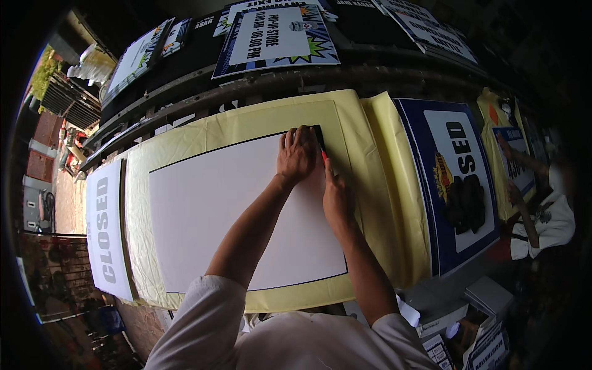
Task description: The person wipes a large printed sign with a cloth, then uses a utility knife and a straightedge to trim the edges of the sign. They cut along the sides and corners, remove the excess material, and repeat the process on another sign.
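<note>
A large white sheet (246,209) with thin dark edges lies on pale yellow backing paper (370,216) in front of me. My left hand (297,153) presses down on it near its far right corner, fingers stretched out and slightly apart. Just right of that, my right hand (337,191) is closed around a slim red cutter knife (324,155). The knife's tip points away from me, at the dark strip (317,133) along the sheet's right edge. Whether its blade touches the sheet is too small to tell.
A blue-bordered sign (441,246) with a crumpled black thing (464,206) on it lies to the right. Another printed board (110,234) stands at the left. More signs (271,37) lie beyond a dark rail. At far right a co-worker (542,222) handles another board; boxes (487,296) are below.
</note>
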A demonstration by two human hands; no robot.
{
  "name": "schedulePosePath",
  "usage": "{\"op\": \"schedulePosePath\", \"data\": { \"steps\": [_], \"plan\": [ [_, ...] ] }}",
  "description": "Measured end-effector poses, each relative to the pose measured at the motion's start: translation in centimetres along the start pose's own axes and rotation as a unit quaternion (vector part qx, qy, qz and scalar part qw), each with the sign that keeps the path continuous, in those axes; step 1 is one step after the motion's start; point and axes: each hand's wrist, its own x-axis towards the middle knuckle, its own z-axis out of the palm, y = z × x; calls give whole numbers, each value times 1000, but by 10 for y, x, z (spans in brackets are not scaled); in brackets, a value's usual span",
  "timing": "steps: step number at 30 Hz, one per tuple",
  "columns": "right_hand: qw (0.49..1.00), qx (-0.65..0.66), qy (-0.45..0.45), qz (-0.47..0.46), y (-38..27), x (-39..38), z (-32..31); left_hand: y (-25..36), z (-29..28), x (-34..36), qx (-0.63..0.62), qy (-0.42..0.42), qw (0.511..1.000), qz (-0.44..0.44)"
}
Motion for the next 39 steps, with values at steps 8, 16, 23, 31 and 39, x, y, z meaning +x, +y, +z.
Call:
{"op": "schedulePosePath", "data": {
  "steps": [8, 16, 23, 31, 39],
  "plan": [
    [1000, -28, -13, 5, 6, -30, -7, -1, -1, 1, -2, -7, 1000, 3],
    [999, 29, -23, 25, 4, -59, -18, -3, 4, 0, 0, -27, 999, -17],
    [999, 35, -20, 19, 10, -83, -21, 0, -1, 0, 14, -44, 999, -26],
    [999, 10, -45, 22, 13, -112, -29, -2, 3, 0, 12, -47, 998, -26],
    [995, 6, -81, 49, 14, -156, -43, -6, 7, -1, 9, -43, 999, -27]
  ]
}}
